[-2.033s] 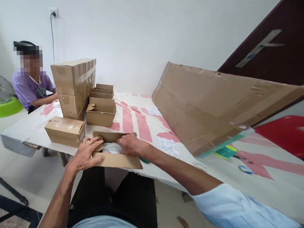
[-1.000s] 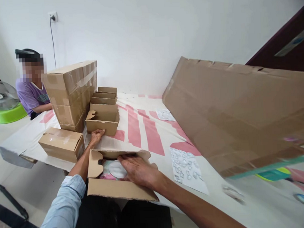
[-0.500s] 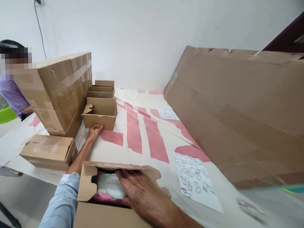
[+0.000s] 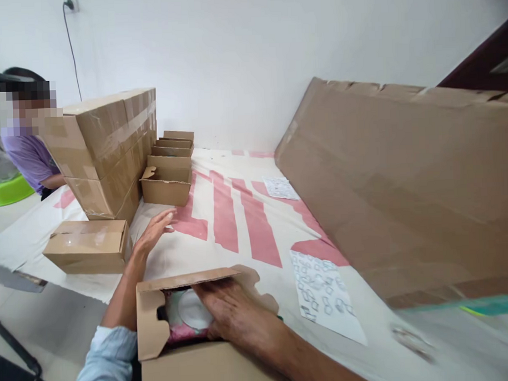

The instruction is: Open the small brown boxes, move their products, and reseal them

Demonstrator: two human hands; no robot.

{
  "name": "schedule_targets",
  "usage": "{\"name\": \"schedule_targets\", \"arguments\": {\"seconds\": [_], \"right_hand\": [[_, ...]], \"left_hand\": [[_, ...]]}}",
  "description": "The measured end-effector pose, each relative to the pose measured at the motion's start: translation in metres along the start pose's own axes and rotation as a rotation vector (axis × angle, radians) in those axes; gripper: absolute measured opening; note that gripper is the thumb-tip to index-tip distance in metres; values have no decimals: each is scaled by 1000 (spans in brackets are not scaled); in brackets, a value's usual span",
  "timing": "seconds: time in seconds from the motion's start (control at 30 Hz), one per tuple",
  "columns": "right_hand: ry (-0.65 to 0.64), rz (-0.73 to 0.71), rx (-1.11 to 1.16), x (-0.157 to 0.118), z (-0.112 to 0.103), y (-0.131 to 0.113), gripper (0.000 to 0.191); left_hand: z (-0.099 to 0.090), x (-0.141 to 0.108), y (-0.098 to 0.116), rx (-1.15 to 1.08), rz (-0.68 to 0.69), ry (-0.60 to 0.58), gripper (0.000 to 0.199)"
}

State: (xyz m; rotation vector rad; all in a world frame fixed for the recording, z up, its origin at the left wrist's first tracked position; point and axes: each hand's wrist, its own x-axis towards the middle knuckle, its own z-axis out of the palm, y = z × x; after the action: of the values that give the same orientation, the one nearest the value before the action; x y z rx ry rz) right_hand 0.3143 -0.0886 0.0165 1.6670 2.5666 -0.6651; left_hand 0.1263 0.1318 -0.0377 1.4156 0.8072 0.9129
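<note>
In the foreground stands an open cardboard box [image 4: 210, 367] with its flaps raised. Inside it lies a pink and green patterned item [image 4: 181, 330] with a round white top [image 4: 195, 309]. My right hand [image 4: 233, 310] reaches into this box and bends round the right side of the white top; its fingertips are partly hidden. My left hand [image 4: 156, 227] is above the cloth, fingers stretched out and holding nothing. Just beyond it, apart from the fingers, sits a smaller open carton [image 4: 166, 192].
More open cartons [image 4: 173, 151] line up behind, beside a tall stack of taped boxes [image 4: 111, 145]. A closed box [image 4: 87, 249] lies left. Large cardboard [image 4: 404, 196] leans at right near a printed sheet [image 4: 324, 299]. A person in purple [image 4: 25, 154] is at far left.
My left hand has let go of the smaller open carton, which now sits slightly farther back, nearer the other cartons. My right hand stays in the foreground box. The view has shifted slightly.
</note>
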Motion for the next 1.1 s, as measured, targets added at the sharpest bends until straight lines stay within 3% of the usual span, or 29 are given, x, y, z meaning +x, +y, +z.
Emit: {"name": "schedule_targets", "arguments": {"seconds": [0.1,0.2,0.3,0.4,0.5,0.57,0.67,0.73,0.93,1.1], "right_hand": [[-4,-7,-57,0,-3,-2,87],[-22,-7,-131,-2,-11,-4,70],[-24,-11,-188,-3,-18,-9,62],[-29,-8,-205,-2,-22,-14,57],[-39,7,-220,-2,-26,-18,54],[-34,12,-216,-2,-27,-20,49],[-24,28,-177,-3,-29,-20,46],[-28,35,-147,-4,-28,-18,49],[66,15,-19,-3,-23,-12,65],[227,-78,32,-11,-32,-22,58]], "left_hand": [[-10,-56,11,39,26,48,63],[-23,-100,11,231,-9,209,69],[-36,-126,7,429,-25,335,72],[-50,-143,10,508,-33,373,77],[-62,-163,16,435,3,307,85],[-67,-181,18,265,60,151,95],[-64,-207,14,94,123,-139,133],[-54,-220,9,170,107,-242,153],[-16,-231,4,433,191,-132,145],[-18,-224,2,428,181,-123,140]]}}
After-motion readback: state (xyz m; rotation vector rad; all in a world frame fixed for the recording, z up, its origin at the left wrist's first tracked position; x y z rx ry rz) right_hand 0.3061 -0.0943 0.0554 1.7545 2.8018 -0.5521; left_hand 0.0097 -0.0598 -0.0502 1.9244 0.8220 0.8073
